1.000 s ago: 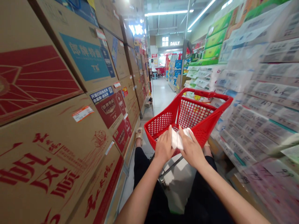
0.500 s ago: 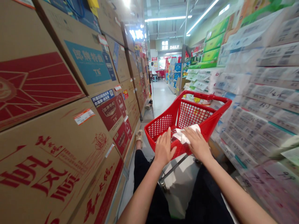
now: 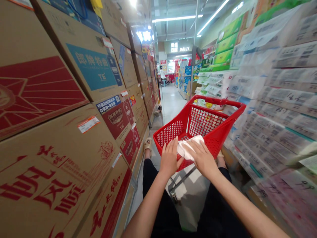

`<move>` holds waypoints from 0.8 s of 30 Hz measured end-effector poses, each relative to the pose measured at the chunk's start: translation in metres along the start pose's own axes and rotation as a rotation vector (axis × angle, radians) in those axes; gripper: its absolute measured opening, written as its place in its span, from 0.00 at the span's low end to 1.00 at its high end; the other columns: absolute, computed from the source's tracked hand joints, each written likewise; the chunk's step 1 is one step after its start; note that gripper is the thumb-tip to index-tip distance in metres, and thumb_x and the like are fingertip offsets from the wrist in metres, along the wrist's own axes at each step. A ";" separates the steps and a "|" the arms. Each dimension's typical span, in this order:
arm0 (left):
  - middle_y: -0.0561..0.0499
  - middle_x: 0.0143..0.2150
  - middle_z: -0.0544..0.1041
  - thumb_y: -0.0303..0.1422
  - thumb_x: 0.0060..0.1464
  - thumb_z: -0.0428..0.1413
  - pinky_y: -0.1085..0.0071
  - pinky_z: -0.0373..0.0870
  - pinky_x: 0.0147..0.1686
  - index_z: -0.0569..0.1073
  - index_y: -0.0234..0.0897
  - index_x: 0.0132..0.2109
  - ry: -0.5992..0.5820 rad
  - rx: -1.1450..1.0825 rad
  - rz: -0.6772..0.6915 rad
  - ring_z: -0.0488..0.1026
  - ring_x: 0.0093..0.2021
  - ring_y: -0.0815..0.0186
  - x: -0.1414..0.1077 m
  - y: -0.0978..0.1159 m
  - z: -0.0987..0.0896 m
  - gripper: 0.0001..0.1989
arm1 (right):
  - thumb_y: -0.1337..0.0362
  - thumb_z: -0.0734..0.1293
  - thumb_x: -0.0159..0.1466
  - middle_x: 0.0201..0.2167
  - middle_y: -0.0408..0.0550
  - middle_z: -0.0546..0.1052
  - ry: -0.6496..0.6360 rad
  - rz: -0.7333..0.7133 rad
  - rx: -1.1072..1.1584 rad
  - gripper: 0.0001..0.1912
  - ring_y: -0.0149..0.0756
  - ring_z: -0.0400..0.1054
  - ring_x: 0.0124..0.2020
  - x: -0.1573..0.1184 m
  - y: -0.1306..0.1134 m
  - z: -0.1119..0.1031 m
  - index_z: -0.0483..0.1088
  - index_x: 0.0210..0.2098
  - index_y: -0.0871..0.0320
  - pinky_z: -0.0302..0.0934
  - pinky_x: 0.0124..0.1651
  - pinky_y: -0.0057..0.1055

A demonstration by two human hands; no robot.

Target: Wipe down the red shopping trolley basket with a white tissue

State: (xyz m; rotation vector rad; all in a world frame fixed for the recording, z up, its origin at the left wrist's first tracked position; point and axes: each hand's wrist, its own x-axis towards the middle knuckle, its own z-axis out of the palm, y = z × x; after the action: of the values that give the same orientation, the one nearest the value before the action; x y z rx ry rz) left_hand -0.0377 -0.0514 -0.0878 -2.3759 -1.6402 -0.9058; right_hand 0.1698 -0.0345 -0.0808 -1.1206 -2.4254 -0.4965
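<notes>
A red plastic shopping cart [image 3: 208, 117] with perforated basket walls stands between my legs, its handle on the far side. On the near edge of the basket rests my left hand [image 3: 169, 158], fingers stretched over the rim and thumb apart. My right hand [image 3: 201, 155] presses a crumpled white tissue [image 3: 183, 149] to the same near edge, its fingers lying over it. Part of the tissue is hidden under that hand. The two hands are close together, with the tissue's left end beside my left fingers.
Stacked cardboard cartons [image 3: 56, 158] form a wall on the left. Tall piles of wrapped paper packs [image 3: 279, 132] line the right. Between them a pale floor aisle [image 3: 172, 96] runs forward to further shelves. My foot [image 3: 148, 145] in a beige clog is beside the cartons.
My right hand has slid left along the cart's near edge with the tissue, closer to my left hand. The left hand has shifted slightly left. My right foot now shows beside the cart.
</notes>
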 end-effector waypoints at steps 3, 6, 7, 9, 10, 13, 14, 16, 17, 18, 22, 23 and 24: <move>0.38 0.73 0.60 0.37 0.61 0.59 0.48 0.51 0.72 0.32 0.35 0.77 0.010 0.002 -0.039 0.61 0.71 0.52 -0.002 -0.004 0.001 0.52 | 0.76 0.61 0.62 0.72 0.50 0.62 0.024 0.098 -0.031 0.41 0.46 0.49 0.74 0.000 0.016 -0.002 0.55 0.73 0.53 0.44 0.75 0.54; 0.39 0.75 0.57 0.35 0.60 0.59 0.46 0.49 0.73 0.30 0.37 0.76 0.026 -0.021 -0.033 0.60 0.72 0.52 -0.002 -0.003 0.004 0.53 | 0.78 0.60 0.61 0.71 0.53 0.62 0.048 0.126 -0.011 0.39 0.48 0.47 0.75 0.002 0.000 0.003 0.58 0.72 0.55 0.46 0.74 0.53; 0.40 0.76 0.55 0.34 0.59 0.59 0.46 0.47 0.73 0.29 0.38 0.76 0.027 -0.030 -0.031 0.59 0.72 0.52 -0.002 -0.003 0.005 0.54 | 0.78 0.60 0.61 0.71 0.54 0.62 0.049 0.105 0.009 0.39 0.49 0.47 0.75 0.003 -0.010 0.005 0.58 0.71 0.56 0.47 0.74 0.53; 0.41 0.77 0.51 0.29 0.56 0.59 0.46 0.46 0.74 0.26 0.39 0.76 0.019 -0.043 -0.029 0.57 0.73 0.52 -0.002 -0.003 0.007 0.56 | 0.78 0.60 0.61 0.72 0.55 0.61 0.046 0.026 0.062 0.39 0.49 0.45 0.75 0.003 -0.028 0.008 0.58 0.71 0.57 0.48 0.73 0.53; 0.41 0.77 0.50 0.27 0.55 0.59 0.46 0.45 0.74 0.25 0.39 0.76 0.012 -0.046 -0.028 0.56 0.74 0.52 -0.003 -0.004 0.007 0.57 | 0.78 0.60 0.61 0.72 0.55 0.60 0.039 -0.021 0.091 0.40 0.49 0.44 0.76 0.003 -0.033 0.008 0.57 0.72 0.56 0.49 0.73 0.53; 0.41 0.78 0.48 0.25 0.53 0.59 0.46 0.45 0.74 0.24 0.39 0.76 -0.006 -0.053 -0.015 0.53 0.75 0.52 -0.005 -0.006 0.005 0.59 | 0.79 0.58 0.60 0.73 0.53 0.60 0.001 -0.109 0.155 0.43 0.45 0.45 0.75 0.001 -0.024 0.007 0.52 0.74 0.54 0.49 0.73 0.53; 0.41 0.78 0.48 0.27 0.54 0.59 0.46 0.46 0.74 0.25 0.38 0.76 -0.007 -0.057 -0.008 0.53 0.75 0.51 -0.006 -0.006 0.004 0.58 | 0.79 0.58 0.59 0.73 0.53 0.60 -0.011 -0.103 0.165 0.44 0.44 0.46 0.75 0.000 -0.014 0.005 0.51 0.74 0.54 0.49 0.74 0.53; 0.40 0.77 0.49 0.31 0.58 0.58 0.46 0.46 0.74 0.26 0.37 0.76 0.000 -0.063 0.003 0.53 0.75 0.50 -0.007 -0.005 0.003 0.55 | 0.80 0.58 0.58 0.73 0.52 0.60 -0.015 -0.038 0.166 0.45 0.44 0.47 0.75 -0.001 0.009 0.002 0.51 0.74 0.54 0.48 0.74 0.53; 0.39 0.77 0.50 0.33 0.60 0.57 0.46 0.46 0.74 0.27 0.37 0.76 0.006 -0.065 0.005 0.53 0.75 0.50 -0.008 -0.003 0.003 0.53 | 0.79 0.58 0.58 0.73 0.52 0.60 -0.010 0.007 0.158 0.45 0.44 0.48 0.75 -0.002 0.018 0.001 0.52 0.74 0.54 0.48 0.74 0.53; 0.40 0.77 0.51 0.34 0.61 0.57 0.46 0.45 0.74 0.27 0.36 0.76 0.013 -0.066 0.005 0.54 0.74 0.51 -0.008 -0.002 0.003 0.52 | 0.79 0.59 0.59 0.72 0.52 0.60 -0.003 0.047 0.144 0.44 0.45 0.47 0.75 -0.003 0.024 0.000 0.52 0.73 0.54 0.48 0.74 0.53; 0.42 0.77 0.51 0.35 0.61 0.56 0.44 0.43 0.74 0.28 0.38 0.76 0.037 -0.075 0.000 0.53 0.75 0.48 -0.008 0.002 0.007 0.52 | 0.79 0.59 0.59 0.73 0.53 0.59 0.031 0.093 0.074 0.42 0.47 0.44 0.76 -0.005 0.004 0.002 0.56 0.72 0.57 0.48 0.74 0.53; 0.42 0.77 0.51 0.34 0.60 0.57 0.43 0.42 0.74 0.28 0.38 0.76 0.039 -0.079 -0.001 0.52 0.75 0.47 -0.008 0.002 0.008 0.52 | 0.79 0.59 0.59 0.73 0.54 0.58 0.035 0.070 0.068 0.41 0.47 0.42 0.76 -0.005 -0.009 0.004 0.56 0.72 0.58 0.47 0.74 0.53; 0.42 0.77 0.50 0.31 0.59 0.57 0.42 0.42 0.74 0.28 0.39 0.76 0.038 -0.086 -0.003 0.51 0.75 0.47 -0.008 0.002 0.008 0.53 | 0.79 0.59 0.59 0.74 0.54 0.57 0.035 0.041 0.069 0.41 0.48 0.41 0.76 -0.006 -0.023 0.006 0.56 0.72 0.58 0.47 0.74 0.53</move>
State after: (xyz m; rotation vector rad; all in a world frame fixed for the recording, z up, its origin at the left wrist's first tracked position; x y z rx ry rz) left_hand -0.0343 -0.0557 -0.0982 -2.3959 -1.6235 -1.0354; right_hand 0.1543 -0.0495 -0.0919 -1.1210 -2.3658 -0.4122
